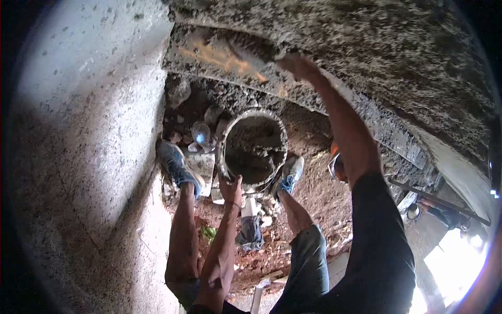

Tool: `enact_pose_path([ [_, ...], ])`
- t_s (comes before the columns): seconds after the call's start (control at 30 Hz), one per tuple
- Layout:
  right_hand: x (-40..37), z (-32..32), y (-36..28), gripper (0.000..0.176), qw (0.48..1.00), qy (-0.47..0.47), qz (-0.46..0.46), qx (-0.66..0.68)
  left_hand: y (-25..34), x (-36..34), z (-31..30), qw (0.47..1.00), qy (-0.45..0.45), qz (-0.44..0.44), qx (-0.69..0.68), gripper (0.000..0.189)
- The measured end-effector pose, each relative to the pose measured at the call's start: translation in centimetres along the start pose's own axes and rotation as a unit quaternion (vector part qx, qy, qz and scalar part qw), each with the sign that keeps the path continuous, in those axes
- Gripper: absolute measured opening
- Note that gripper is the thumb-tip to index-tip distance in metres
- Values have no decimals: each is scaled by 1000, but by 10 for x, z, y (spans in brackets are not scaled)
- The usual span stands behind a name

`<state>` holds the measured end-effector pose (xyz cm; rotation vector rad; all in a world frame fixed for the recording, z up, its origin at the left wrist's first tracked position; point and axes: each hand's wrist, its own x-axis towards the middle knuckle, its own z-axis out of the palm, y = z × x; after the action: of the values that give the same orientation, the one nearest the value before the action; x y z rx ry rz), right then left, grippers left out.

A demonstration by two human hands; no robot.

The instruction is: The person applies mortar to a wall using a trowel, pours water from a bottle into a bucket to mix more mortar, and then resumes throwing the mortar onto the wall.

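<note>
A round bucket (225, 157) with a mortar-crusted rim stands between my feet, holding grey wet mortar (253, 149). My left hand (230, 189) is closed on the near side of its rim. Higher up, my right hand (297, 66) is raised at the ledge under the rough wall, its fingers wrapped round a handle. The tool's blade (248, 56) is blurred and seems to be a trowel, lying close to the ledge (209, 56), which has an orange patch.
A pale wall (94, 131) rises on the left and a rough mortar-covered wall (387, 57) at upper right. Stones, rubble and a clear round object (201, 134) lie beside the bucket. An orange object (334, 148) sits behind my right arm. Another person's arm (430, 203) shows at far right.
</note>
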<state>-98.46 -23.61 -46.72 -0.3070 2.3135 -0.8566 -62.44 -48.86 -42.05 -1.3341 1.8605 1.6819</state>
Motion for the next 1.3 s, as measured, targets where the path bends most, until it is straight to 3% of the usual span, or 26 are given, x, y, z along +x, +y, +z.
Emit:
enact_pose_path([
  [0.07, -37, 7, -20, 44, 978, 110, -71, -161, 10, 0, 2, 998, -3, -41, -46, 72],
  [0.1, -51, 17, -12, 47, 977, 137, -93, -138, -47, 23, -4, 997, -25, -14, -78, 68],
  [0.2, -121, 34, -36, 42, 974, 177, -109, -85, -7, 10, -5, 996, -49, -48, -58, 66],
  [0.23, -151, 37, -52, 41, 970, 196, -127, -74, -6, 11, -6, 991, -52, -106, -62, 63],
  [0.27, -182, 30, -74, 39, 975, 167, -120, -82, -21, 18, -8, 988, -53, -138, -48, 62],
  [0.33, -234, 67, -73, 22, 964, 158, -92, -193, -23, 19, -5, 990, -76, -72, -98, 63],
  [0.37, -248, 71, -88, 23, 981, 95, 13, -167, -48, 38, -7, 973, -96, -155, -141, 67],
  [0.4, -262, 85, -87, 25, 960, 107, -5, -260, -74, 46, -12, 976, -90, -141, -136, 60],
  [0.43, -275, 98, -87, 27, 928, 123, -20, -352, -48, 32, -8, 980, -84, -127, -130, 53],
  [0.47, -289, 103, -84, 28, 924, 137, -8, -356, -18, 19, 0, 984, -92, -100, -119, 48],
  [0.5, -301, 106, -80, 29, 939, 156, 17, -306, 7, 16, 5, 944, -98, -296, -106, 41],
  [0.53, -311, 103, -72, 30, 956, 179, 59, -224, 11, 10, 21, 987, -106, -57, -108, 45],
  [0.57, -337, 98, -77, 32, 964, 198, 89, -152, -22, 45, 22, 988, -109, -71, -82, 43],
  [0.6, -354, 95, -74, 33, 965, 216, 127, -74, 22, 15, 42, 991, -101, -51, -77, 44],
  [0.67, -386, 97, -61, 43, 954, 183, 232, 56, 36, 0, 64, 993, -78, -51, -77, 42],
  [0.73, -421, 86, -57, 49, 928, 144, 297, 173, 27, 2, 75, 992, -116, 54, 1, 38],
  [0.77, -437, 94, -48, 49, 925, 150, 299, 182, 39, -16, 79, 993, -107, -9, 41, 38],
  [0.87, -470, 112, -20, 48, 931, 222, 224, 185, 60, -44, 89, 976, -173, 3, 129, 39],
  [0.93, -480, 115, -18, 56, 942, 194, 172, 214, 66, -50, 94, 971, -173, -14, 162, 41],
  [1.0, -487, 111, -18, 58, 950, 143, 166, 223, 50, -22, 91, 942, -287, 37, 170, 41],
  [1.07, -489, 111, -20, 52, 951, 67, 202, 223, 37, -4, 110, 956, -255, 12, 141, 42],
  [1.13, -490, 125, -21, 45, 954, 72, 233, 173, -31, 50, 125, 898, -338, 118, 255, 25],
  [1.2, -483, 131, -29, 40, 956, 67, 258, 120, -70, 36, 119, 798, -189, 237, 521, 29],
  [1.27, -463, 123, -34, 26, 920, 94, 352, 140, -78, 1, 119, 806, -205, 289, 473, 40],
  [1.3, -458, 143, -28, 21, 920, 99, 348, 152, -77, -14, 119, 811, -209, 283, 468, 40],
])
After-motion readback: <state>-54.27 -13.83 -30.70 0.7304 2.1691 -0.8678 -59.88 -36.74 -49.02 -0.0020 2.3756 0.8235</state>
